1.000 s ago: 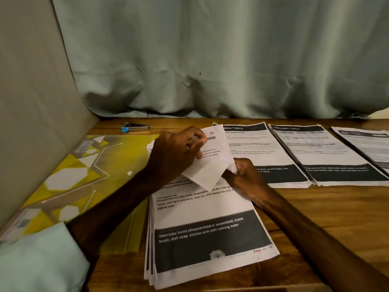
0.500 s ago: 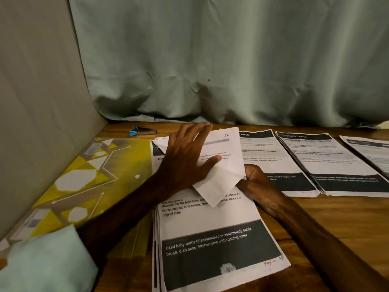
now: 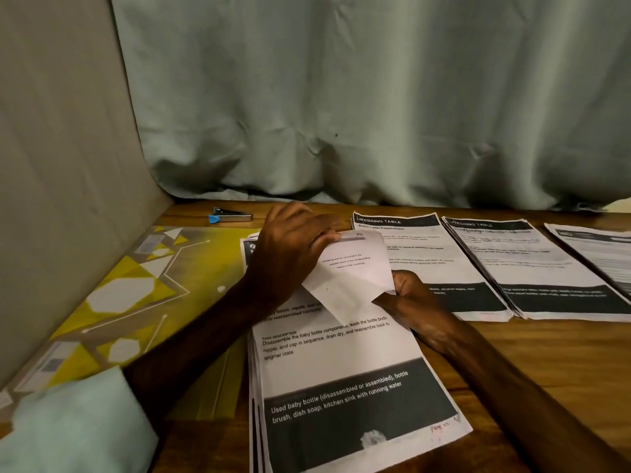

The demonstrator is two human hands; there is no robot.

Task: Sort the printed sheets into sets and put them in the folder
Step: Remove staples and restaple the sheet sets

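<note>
**Lifting one sheet off the stack**

Holding a loose sheet (image 3: 355, 268) between both hands, the person tilts it up over the near stack (image 3: 341, 370). The left hand (image 3: 290, 247) curls its fingers over the sheet's top edge. The right hand (image 3: 409, 295) pinches its lower corner, fingers folded in. The stack lies on the table (image 3: 546, 370) with its edges fanned and uneven, just beside the yellow folder (image 3: 136, 295), which lies flat to the left. Three piles (image 3: 532, 268) sit in a row to the right, and a stapler (image 3: 230, 217) lies at the back.

Paper like this is light and limp. I judge that a single sheet will sag and curl if held by one corner, so two grips at opposite edges suit it. It likely slides easily over the sheet below, and a hard pinch would crease it. A whole set is better squared first, then taken by a long edge.
</note>
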